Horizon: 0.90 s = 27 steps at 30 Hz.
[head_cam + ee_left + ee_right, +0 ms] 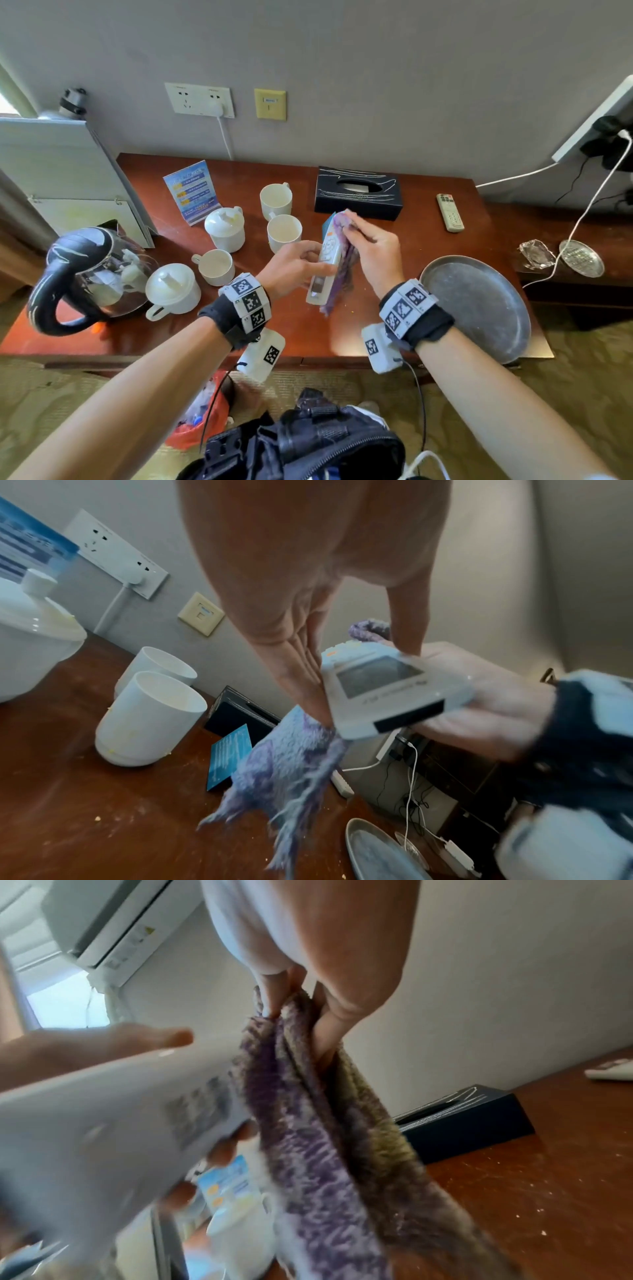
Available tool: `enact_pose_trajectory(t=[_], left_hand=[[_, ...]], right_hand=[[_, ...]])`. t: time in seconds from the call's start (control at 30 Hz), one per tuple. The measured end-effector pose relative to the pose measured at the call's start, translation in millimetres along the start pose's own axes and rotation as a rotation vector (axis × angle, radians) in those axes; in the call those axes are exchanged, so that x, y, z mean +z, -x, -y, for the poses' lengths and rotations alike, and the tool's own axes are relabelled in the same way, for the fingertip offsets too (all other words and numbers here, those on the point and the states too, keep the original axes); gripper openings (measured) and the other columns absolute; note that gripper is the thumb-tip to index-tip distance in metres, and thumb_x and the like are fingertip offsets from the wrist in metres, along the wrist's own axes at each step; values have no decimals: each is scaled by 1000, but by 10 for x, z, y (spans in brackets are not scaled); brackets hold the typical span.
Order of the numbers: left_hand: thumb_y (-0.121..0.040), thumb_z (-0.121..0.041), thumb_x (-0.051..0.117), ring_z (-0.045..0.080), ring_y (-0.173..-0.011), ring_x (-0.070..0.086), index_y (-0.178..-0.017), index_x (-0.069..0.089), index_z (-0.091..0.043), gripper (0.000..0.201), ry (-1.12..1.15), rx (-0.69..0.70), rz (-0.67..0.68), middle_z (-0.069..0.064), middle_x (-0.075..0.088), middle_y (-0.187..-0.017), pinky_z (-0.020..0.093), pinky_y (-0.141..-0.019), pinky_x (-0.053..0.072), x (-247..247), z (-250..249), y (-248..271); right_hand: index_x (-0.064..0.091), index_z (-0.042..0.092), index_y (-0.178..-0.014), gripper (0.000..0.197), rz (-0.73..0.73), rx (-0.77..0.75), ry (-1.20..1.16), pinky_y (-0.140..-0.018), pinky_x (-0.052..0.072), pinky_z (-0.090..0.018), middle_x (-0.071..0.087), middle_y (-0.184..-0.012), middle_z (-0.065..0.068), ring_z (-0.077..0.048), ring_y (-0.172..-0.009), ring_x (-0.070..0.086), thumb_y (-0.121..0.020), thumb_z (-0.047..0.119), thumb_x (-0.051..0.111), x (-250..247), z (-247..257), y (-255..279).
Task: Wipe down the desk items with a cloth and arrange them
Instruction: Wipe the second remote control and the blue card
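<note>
The left hand [291, 263] grips a white remote control [323, 265], held above the middle of the wooden desk [144, 329]. Just right of it, the right hand [375, 253] pinches a purple cloth [340, 270] pressed against the remote's side. A round metal tray [479, 308] lies at the near right.

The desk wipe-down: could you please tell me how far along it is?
Nothing looks finished. In hand: the left hand holds a white remote while the right hand rubs it with the purple cloth. Left: the cups, second remote, kettle, plus crumbs on the desk.
</note>
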<state>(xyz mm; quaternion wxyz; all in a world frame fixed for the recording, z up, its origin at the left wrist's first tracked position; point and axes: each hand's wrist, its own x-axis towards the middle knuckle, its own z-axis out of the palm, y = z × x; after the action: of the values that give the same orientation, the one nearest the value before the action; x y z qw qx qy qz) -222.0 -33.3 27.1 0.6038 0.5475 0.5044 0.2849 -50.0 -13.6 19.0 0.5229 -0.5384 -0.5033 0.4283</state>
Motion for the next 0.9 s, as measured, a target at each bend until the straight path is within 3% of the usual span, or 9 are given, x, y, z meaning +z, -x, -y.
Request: enact_pose_trajectory(t=[0.07,0.2,0.3,0.43,0.57,0.63,0.73,0.8,0.9], left_hand=[[-81,-19,78,15,-78,69,-118,64,-7,41,-14,-9,22,6,69,-88,32,-67,55,31,2,27],[-70,-33,78,25,-88,71,-124,62,-7,62,-28,-1,-25,14,71,-99,44,-76,59,79,-35,30],[-80,-22,81,28,-90,72,-121,64,-5,48,-26,15,-55,17,71,-100,51,-81,58,59,-95,20],[-84,-16,79,14,-79,70,-112,64,-11,32,-24,25,-112,4,69,-87,44,-78,60,-4,-109,-7],[-84,-11,78,11,-78,71,-105,59,-17,29,23,-12,-82,3,69,-89,31,-70,59,-57,-105,-29],[-87,-6,74,12,-79,71,-102,58,-19,26,65,-31,-49,1,69,-87,30,-70,59,-87,-102,-16],[-87,8,67,8,-76,72,-108,57,-13,31,115,-33,-26,3,69,-89,23,-62,57,-94,-118,-11],[-87,11,65,10,-79,73,-124,54,-8,44,117,-19,-18,6,69,-95,22,-63,56,-69,-129,-28],[-87,10,65,14,-91,73,-139,51,-9,57,106,13,6,15,70,-109,24,-70,58,-25,-127,-60]], right_hand=[[70,18,-120,29,-52,26,-10,-107,47,-35,71,-118,7,-3,-114,64,-92,15,69,-31,21,-143],[71,21,-120,27,-61,65,-27,-104,50,-39,73,-114,8,-5,-112,66,-93,21,67,-54,0,-205],[72,27,-118,26,-22,35,-38,-104,50,-42,72,-118,7,-7,-116,64,-94,19,66,-33,-6,-84],[73,50,-99,33,71,43,10,-96,53,-52,72,-116,8,-17,-112,67,-92,18,69,10,-7,156],[75,37,-107,30,87,73,-13,-95,53,-55,73,-115,-1,-20,-100,69,-91,12,69,-17,-51,269],[75,34,-108,29,67,92,-22,-91,55,-50,75,-107,-5,-13,-86,69,-91,12,69,-65,-72,252],[74,30,-110,29,68,95,-27,-74,57,-27,75,-101,-7,1,-68,64,-92,9,67,-118,-95,237],[73,23,-115,29,63,112,-53,-66,54,-18,75,-106,-6,1,-70,65,-92,7,66,-138,-93,244],[72,20,-118,29,57,96,-32,-72,55,-19,73,-114,1,-6,-92,69,-93,7,65,-166,-78,258]])
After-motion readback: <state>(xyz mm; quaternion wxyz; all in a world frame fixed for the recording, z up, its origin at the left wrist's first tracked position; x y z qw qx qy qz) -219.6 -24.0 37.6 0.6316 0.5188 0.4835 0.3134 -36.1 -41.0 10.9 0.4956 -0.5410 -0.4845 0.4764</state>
